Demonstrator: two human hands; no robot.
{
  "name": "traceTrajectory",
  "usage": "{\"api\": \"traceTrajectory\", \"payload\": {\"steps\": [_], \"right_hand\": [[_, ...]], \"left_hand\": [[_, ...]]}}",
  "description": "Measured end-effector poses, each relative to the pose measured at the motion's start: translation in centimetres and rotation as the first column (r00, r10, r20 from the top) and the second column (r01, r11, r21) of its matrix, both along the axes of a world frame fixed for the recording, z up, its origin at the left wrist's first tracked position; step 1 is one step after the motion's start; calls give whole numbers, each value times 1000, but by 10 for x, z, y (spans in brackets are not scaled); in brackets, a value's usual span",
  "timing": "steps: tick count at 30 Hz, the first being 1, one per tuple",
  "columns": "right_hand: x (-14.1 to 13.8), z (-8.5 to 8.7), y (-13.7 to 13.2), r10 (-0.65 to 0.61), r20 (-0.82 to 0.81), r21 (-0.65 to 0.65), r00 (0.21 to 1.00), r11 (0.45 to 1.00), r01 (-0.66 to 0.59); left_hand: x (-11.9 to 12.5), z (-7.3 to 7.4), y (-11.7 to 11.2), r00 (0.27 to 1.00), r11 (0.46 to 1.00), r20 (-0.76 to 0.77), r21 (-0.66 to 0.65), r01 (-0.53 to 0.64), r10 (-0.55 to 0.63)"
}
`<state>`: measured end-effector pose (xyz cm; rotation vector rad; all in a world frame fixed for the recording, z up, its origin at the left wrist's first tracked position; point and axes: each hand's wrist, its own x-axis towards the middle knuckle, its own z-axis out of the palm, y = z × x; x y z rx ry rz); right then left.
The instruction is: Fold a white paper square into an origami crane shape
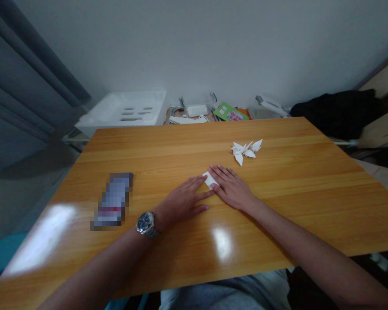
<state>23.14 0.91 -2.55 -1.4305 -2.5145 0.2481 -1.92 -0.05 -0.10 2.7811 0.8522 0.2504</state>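
On my feed, the small white paper (210, 181) lies on the wooden table (168, 150) — I see the left hand (184, 201), fingers spread, fingertips at the paper's edge, and the right hand (233, 189) flat across its right side, fingers extended.

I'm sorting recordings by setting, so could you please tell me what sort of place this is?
Probably a room at home or a small workroom: wooden table, grey curtain, plain wall.
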Motion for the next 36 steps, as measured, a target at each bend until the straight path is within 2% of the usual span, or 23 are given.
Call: {"api": "traceTrajectory", "payload": {"steps": [4,9,13,18,23,26,30,36], "right_hand": [[-1,1,0,-20,10,0,1000,1000,20],[0,-1,1,-107,38,12,994,994,106],[1,-4,2,-102,25,20,994,995,102],[11,-2,3,-44,-77,17,996,999,45],[27,-2,7,129,-285,80,950,991,-110],[33,-3,10,194,-284,96,939,980,-173],[34,0,10,221,-280,83,934,975,-206],[33,11,5,272,-328,90,905,962,-257]], "left_hand": [[1,-1,0,1000,1000,8,-5,-10,10],[3,0,-1,1000,999,-1,-28,-29,29],[3,-2,-2,999,999,0,-13,-36,36],[6,-2,-4,999,999,14,-1,-51,51],[16,2,-6,992,990,27,71,-122,121],[24,3,-6,985,981,36,85,-172,170],[32,4,-2,963,960,57,81,-267,263],[35,2,6,951,943,65,131,-307,301]]}}
